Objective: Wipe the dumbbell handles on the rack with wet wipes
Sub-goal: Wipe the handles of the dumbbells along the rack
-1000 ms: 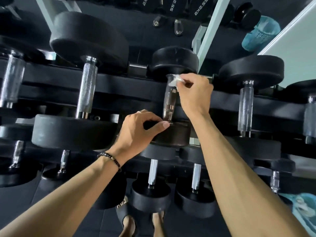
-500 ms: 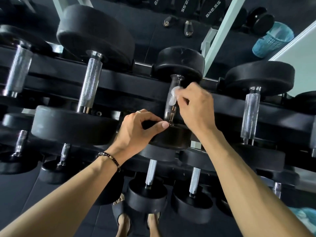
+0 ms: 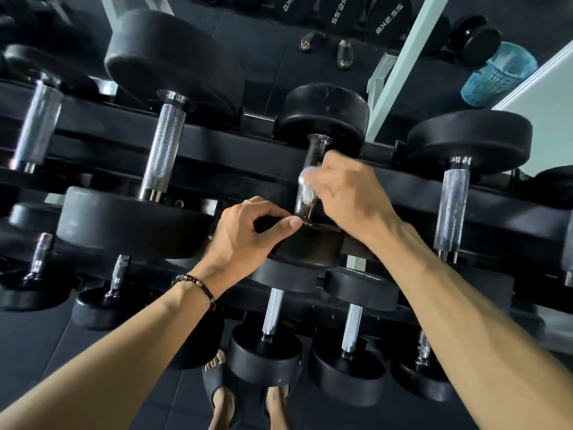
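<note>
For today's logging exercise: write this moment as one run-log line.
left hand: steadying dumbbell head | right hand: wet wipe on handle | step: wiping

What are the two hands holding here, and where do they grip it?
The right hand pinches a white wet wipe against the dumbbell handle. The left hand grips the near weight head of that dumbbell at its edge.

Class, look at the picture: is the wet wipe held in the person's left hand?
No. The wet wipe is in the right hand, pressed against the dumbbell handle, while the left hand steadies the near weight head.
</note>
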`<state>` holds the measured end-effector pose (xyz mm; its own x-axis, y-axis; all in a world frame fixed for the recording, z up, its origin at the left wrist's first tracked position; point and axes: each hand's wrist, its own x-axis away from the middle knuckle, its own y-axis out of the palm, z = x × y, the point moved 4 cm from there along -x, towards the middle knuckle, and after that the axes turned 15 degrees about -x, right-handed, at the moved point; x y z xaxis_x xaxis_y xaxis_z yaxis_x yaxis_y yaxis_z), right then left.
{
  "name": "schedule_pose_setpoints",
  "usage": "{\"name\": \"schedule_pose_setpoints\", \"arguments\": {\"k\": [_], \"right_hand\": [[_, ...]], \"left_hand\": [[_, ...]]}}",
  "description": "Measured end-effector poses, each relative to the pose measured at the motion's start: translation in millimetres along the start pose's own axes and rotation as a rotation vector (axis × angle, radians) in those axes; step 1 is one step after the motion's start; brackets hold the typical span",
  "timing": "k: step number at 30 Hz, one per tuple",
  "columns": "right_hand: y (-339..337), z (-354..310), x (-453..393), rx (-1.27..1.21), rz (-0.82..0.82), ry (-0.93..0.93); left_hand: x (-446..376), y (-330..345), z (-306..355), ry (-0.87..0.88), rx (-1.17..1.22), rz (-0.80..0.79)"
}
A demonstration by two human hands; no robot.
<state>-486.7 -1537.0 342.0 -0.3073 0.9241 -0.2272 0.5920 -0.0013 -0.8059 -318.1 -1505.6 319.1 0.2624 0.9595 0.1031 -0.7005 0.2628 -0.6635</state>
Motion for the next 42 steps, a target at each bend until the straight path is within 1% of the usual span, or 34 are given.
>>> {"name": "schedule_pose_setpoints", "arguments": {"k": [3,4,5,7,8,9,10,13,14,15,17,18,19,22,23,24,27,28,32,33,34,37,38,39,42], "right_hand": [[-9.0,9.0,-20.5,-0.021,0.188,0.096],[-7.9,7.4,-17.2,-0.038,0.194,0.122],[-4.9,3.0,-9.8,-0.053,0.146,0.113],[3.9,-7.0,8.7,-0.114,-0.050,0.074],[4.0,-9.7,13.8,-0.162,-0.141,0.089],[2.3,-7.6,13.1,-0.194,-0.188,0.106],[-0.1,-3.6,7.8,-0.196,-0.175,0.117],[-9.4,5.9,-9.1,-0.173,0.034,0.176],[-9.0,5.6,-8.2,-0.182,0.039,0.194],[-5.7,3.2,-3.6,-0.202,-0.015,0.191],[2.7,-2.9,10.6,-0.267,-0.174,0.197],[3.6,-2.0,15.0,-0.306,-0.197,0.228],[2.1,2.3,15.0,-0.331,-0.159,0.257],[-6.9,14.1,7.0,-0.333,0.097,0.343],[-7.3,13.3,8.4,-0.372,0.147,0.380],[-5.2,10.8,13.1,-0.417,0.164,0.414],[6.8,1.4,34.4,-0.503,0.114,0.513],[8.4,3.4,35.1,-0.524,0.130,0.546],[1.6,16.5,10.8,-0.526,0.371,0.588],[2.1,15.8,10.0,-0.529,0.392,0.592],[3.7,13.3,14.0,-0.544,0.379,0.606],[10.1,1.9,37.0,-0.581,0.236,0.668],[10.5,1.5,39.7,-0.591,0.219,0.675],[9.3,2.1,37.3,-0.609,0.235,0.667],[4.9,12.7,17.8,-0.597,0.389,0.648]], "left_hand": [[0.2,0.1,-1.2,0.000,-0.015,-0.009],[0.1,0.0,-1.4,-0.002,-0.014,-0.012],[0.3,-0.2,-0.9,-0.003,-0.009,-0.012],[0.3,-0.4,0.2,-0.002,-0.005,-0.010],[0.5,-0.3,0.6,0.002,-0.006,-0.008],[0.6,-0.3,0.7,0.002,-0.006,-0.006],[0.8,-0.4,0.9,0.001,-0.005,-0.007],[0.5,-0.7,1.1,0.002,-0.011,-0.006],[0.1,-0.7,1.0,0.004,-0.011,-0.003],[0.0,-0.8,1.0,0.006,-0.011,-0.004],[0.2,-0.9,1.0,0.007,-0.011,-0.003],[0.5,-0.8,0.5,0.007,-0.012,-0.001],[0.7,-0.9,0.6,0.006,-0.011,-0.001],[0.8,-0.2,0.0,0.010,-0.012,0.000],[1.0,0.3,-0.1,0.008,-0.011,0.000],[1.0,0.7,-0.3,0.003,-0.005,0.000],[1.1,0.6,-0.6,-0.004,0.012,0.007],[0.9,0.8,-0.2,-0.003,0.017,0.006],[-0.6,0.8,-1.1,-0.004,0.022,0.002],[-0.7,0.9,-1.7,-0.002,0.020,0.002],[-0.8,1.0,-2.3,-0.001,0.024,0.001],[-0.4,0.7,-3.0,0.000,0.036,-0.003],[-0.6,0.6,-3.0,0.001,0.034,-0.003],[-0.8,0.5,-3.3,0.001,0.033,-0.003],[-2.1,0.7,-4.0,0.006,0.036,0.000]]}}
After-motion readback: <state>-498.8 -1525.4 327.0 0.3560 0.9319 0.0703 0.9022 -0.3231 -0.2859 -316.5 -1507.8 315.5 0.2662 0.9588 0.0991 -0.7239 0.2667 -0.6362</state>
